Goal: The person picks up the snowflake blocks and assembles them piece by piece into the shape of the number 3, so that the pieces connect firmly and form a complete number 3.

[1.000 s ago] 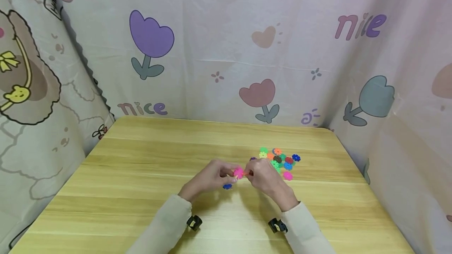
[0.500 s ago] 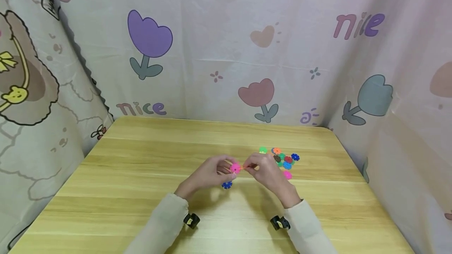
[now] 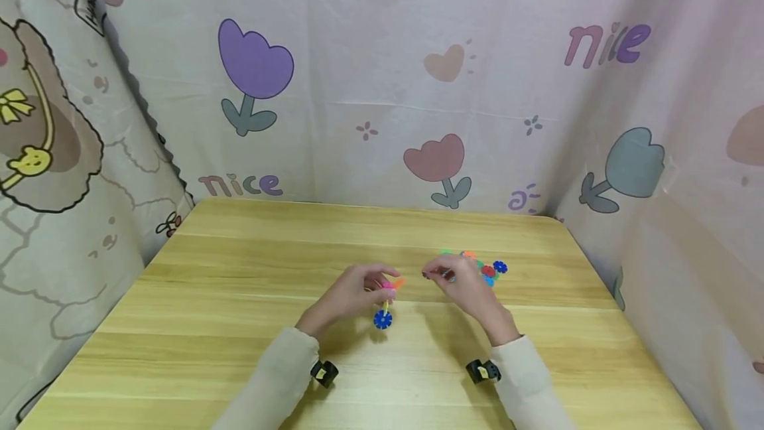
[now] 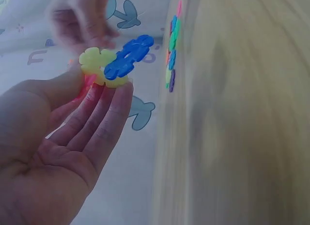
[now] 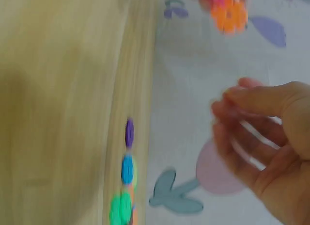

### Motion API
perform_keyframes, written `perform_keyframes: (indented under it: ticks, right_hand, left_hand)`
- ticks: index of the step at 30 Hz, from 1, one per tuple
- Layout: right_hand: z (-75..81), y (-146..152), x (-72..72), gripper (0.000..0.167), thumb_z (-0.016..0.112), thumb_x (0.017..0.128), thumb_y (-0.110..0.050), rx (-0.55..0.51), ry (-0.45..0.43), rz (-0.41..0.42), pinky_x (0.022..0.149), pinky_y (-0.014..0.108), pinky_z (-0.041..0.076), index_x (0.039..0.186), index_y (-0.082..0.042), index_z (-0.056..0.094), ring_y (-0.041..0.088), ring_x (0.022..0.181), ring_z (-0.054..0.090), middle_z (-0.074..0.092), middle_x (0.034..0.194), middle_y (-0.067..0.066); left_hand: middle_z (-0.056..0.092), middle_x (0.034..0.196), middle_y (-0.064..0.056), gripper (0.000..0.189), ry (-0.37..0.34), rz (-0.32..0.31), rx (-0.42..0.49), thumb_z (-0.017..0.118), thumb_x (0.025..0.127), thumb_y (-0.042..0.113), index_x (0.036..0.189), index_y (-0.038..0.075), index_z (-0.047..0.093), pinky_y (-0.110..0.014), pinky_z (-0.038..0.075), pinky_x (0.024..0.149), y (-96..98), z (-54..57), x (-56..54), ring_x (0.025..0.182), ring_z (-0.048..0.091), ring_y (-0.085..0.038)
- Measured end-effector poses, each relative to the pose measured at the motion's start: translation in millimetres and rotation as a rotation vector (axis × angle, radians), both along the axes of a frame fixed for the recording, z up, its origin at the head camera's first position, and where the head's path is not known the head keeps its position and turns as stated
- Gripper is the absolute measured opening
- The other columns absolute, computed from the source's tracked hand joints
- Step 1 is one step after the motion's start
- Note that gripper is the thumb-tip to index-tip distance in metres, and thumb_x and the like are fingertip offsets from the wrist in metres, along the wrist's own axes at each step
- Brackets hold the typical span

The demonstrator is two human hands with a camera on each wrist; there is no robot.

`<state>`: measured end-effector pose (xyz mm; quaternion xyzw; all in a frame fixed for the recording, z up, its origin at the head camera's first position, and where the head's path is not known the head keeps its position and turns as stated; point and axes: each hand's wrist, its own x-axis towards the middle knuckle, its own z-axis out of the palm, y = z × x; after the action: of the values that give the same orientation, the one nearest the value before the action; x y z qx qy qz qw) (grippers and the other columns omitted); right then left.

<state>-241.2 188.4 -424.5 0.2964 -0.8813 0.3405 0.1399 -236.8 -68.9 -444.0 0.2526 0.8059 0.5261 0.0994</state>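
My left hand [image 3: 353,294] pinches a chain of joined flower-shaped plastic snowflake discs above the table. It includes a pink disc [image 3: 388,289], a yellow disc [image 4: 97,60], a blue disc [image 4: 130,56] at one end and an orange disc [image 5: 229,15] at the other. Thumb and fingers are at the pink and yellow pieces. Off to the right, my right hand [image 3: 468,287] hovers near the loose discs, apart from the chain. In the right wrist view its fingers bend loosely toward the thumb, and nothing shows between them.
Several loose discs in mixed colours, among them a red disc [image 3: 488,271] and a dark blue disc [image 3: 500,267], lie on the wooden table [image 3: 239,271], partly hidden behind my right hand. A printed curtain [image 3: 334,71] surrounds the table's back and sides.
My right hand has let go of the orange disc and moved right toward the loose discs. The left hand has turned the chain, so the blue disc now hangs in plainer view.
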Motion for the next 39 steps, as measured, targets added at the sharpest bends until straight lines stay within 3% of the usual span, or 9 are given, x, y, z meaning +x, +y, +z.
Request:
perform_keyframes:
  ticks: [2,7,15,24,35,39]
  right_hand:
    - [-0.3,10.3,-2.1,0.012,0.077,0.086,0.007,0.055,-0.07,-0.085,0.069,0.028,0.062,0.095,-0.002,0.079,0.024,0.079,0.074,0.079,0.095,0.013]
    - [-6.6,31.6,-8.0,0.013,0.076,0.086,0.006,0.192,-0.201,-0.205,0.074,0.035,0.063,0.098,0.0,0.077,0.025,0.084,0.073,0.078,0.099,0.015]
    - [-17.6,49.6,-13.4,0.018,0.077,0.084,0.007,0.246,-0.332,-0.322,0.082,0.042,0.062,0.101,0.0,0.077,0.026,0.089,0.072,0.077,0.104,0.016]
    - [-26.5,54.2,-16.7,0.023,0.084,0.079,-0.001,0.301,-0.335,-0.345,0.084,0.046,0.059,0.101,0.0,0.077,0.027,0.092,0.069,0.076,0.105,0.015]
    - [-26.3,55.3,-15.0,0.016,0.085,0.079,0.002,0.304,-0.344,-0.333,0.08,0.043,0.059,0.092,-0.003,0.077,0.022,0.087,0.066,0.073,0.092,0.01]
    - [-26.5,55.7,-15.0,0.017,0.085,0.079,0.002,0.3,-0.354,-0.331,0.08,0.042,0.058,0.093,-0.003,0.078,0.021,0.086,0.065,0.072,0.091,0.008]
  left_hand:
    - [0.074,0.098,-0.007,0.032,-0.017,-0.004,0.012,0.071,0.098,0.013,0.13,0.012,0.068,-0.035,0.064,0.079,-1.7,0.5,-1.0,0.083,0.074,-0.015]
    - [0.07,0.102,-0.013,0.033,-0.026,-0.044,0.05,0.068,0.099,0.01,0.132,0.007,0.066,-0.044,0.064,0.082,-4.1,-1.0,-3.7,0.088,0.075,-0.025]
    - [0.067,0.105,-0.015,0.037,-0.005,-0.072,0.05,0.068,0.1,0.012,0.137,0.007,0.064,-0.039,0.064,0.082,-6.1,-3.1,-5.7,0.091,0.074,-0.029]
    - [0.066,0.11,-0.014,0.035,-0.023,-0.076,0.048,0.066,0.101,0.012,0.135,0.004,0.064,-0.036,0.064,0.083,-8.4,-1.3,-3.7,0.096,0.073,-0.038]
    - [0.067,0.102,-0.007,0.035,-0.007,-0.046,-0.004,0.065,0.102,0.014,0.137,0.014,0.065,-0.027,0.062,0.082,-6.8,1.1,-0.8,0.091,0.074,-0.028]
    - [0.067,0.104,-0.007,0.036,0.005,-0.051,-0.014,0.065,0.102,0.014,0.138,0.01,0.065,-0.026,0.062,0.081,-6.4,1.7,-0.5,0.089,0.072,-0.022]
